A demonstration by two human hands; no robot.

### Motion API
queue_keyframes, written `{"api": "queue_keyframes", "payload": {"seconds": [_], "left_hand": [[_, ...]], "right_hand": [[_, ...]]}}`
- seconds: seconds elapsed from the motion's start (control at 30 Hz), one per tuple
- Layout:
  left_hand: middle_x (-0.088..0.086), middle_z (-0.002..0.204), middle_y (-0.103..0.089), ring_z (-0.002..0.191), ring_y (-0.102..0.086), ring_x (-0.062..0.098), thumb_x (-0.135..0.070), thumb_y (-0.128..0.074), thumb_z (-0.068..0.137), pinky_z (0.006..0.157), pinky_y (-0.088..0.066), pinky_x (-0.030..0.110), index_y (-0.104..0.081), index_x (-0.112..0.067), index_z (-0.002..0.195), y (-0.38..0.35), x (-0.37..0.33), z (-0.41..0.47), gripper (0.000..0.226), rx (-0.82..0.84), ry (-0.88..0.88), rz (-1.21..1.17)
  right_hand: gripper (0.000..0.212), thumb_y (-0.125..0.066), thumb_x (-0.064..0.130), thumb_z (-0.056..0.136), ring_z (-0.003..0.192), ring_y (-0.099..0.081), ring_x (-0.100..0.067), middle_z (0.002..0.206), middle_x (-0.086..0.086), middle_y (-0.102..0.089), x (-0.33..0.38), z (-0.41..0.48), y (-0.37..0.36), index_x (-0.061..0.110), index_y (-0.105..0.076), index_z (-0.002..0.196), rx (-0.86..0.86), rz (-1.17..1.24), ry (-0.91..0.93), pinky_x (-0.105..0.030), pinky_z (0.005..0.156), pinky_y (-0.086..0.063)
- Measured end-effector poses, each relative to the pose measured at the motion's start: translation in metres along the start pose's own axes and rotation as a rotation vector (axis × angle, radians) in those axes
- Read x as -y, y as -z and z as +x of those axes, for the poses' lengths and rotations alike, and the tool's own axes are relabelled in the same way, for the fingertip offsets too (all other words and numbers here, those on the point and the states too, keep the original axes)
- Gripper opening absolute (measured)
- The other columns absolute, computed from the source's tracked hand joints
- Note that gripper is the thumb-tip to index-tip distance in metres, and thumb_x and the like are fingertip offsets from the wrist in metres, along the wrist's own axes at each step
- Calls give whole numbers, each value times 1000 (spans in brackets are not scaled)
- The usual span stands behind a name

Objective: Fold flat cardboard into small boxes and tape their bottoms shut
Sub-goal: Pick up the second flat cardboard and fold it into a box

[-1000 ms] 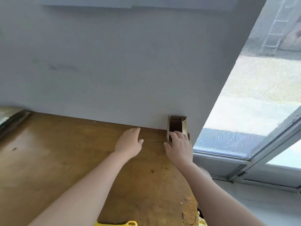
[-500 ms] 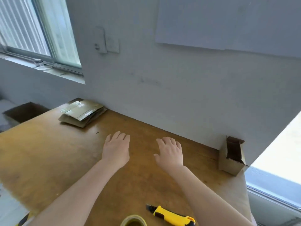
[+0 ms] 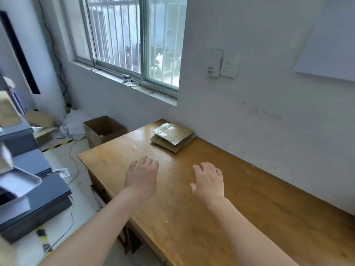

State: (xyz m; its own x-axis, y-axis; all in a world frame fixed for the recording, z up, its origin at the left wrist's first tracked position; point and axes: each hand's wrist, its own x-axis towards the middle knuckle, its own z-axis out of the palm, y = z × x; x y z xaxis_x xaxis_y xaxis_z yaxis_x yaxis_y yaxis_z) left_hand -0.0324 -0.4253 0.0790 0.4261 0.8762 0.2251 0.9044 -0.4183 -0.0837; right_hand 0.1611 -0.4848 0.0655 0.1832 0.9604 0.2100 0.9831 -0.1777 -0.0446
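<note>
**Flat cardboard stack at the far end, both hands empty**

Both hands are out over the wooden table (image 3: 211, 217), palms down. The left hand (image 3: 141, 176) and the right hand (image 3: 208, 181) both have their fingers (image 3: 148, 162) spread and relaxed, with nothing in either one. Can't tell if they rest on the wood or float just above it.

The stack of flat cardboard (image 3: 172, 136) lies near the table's far left corner, right by the wall below the window (image 3: 130, 41). It's well apart from both hands, with the left one nearer. The top piece has shiny tape strips and a label on it.

My guess on handling: the sheets are light and fairly stiff, but pre-creased, so one would probably flop open along a fold if held by one corner. The taped patches look slick, so I'd stay on bare board. I'd pinch just the top blank at its near edge, thumb on top and fingers under, and peel it off. The pile looks a bit uneven, so sliding a sheet might drag the next one along.
</note>
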Motion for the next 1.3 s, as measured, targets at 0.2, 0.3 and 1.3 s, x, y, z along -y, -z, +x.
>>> {"api": "queue_keyframes", "payload": {"seconds": [0.2,0.3,1.3], "left_hand": [[-1,142,-45,137,-33,20,-21,-49,92,109,-33,36,-43,-21,136,-17,73,14,44,4,45,-29],[-1,139,-48,135,-35,21,-21,-50,92,107,-35,35,-46,-21,133,-32,98,34,42,13,50,-33],[2,126,-48,117,-45,23,-19,-48,91,88,-44,35,-45,-18,127,-197,138,367,36,331,-144,-348]], "right_hand": [[48,-59,34,87,134,-34,-23,139,-4,-46,62,48,-14,24,-47,133,6,-19,60,-36,106,-28],[45,-58,32,87,130,-37,-24,135,-4,-48,80,76,-25,23,-49,130,9,-24,76,-35,101,-31],[47,-57,42,91,124,-43,-23,131,-2,-52,67,334,-163,21,-48,132,302,89,-433,-33,98,-39]]}}
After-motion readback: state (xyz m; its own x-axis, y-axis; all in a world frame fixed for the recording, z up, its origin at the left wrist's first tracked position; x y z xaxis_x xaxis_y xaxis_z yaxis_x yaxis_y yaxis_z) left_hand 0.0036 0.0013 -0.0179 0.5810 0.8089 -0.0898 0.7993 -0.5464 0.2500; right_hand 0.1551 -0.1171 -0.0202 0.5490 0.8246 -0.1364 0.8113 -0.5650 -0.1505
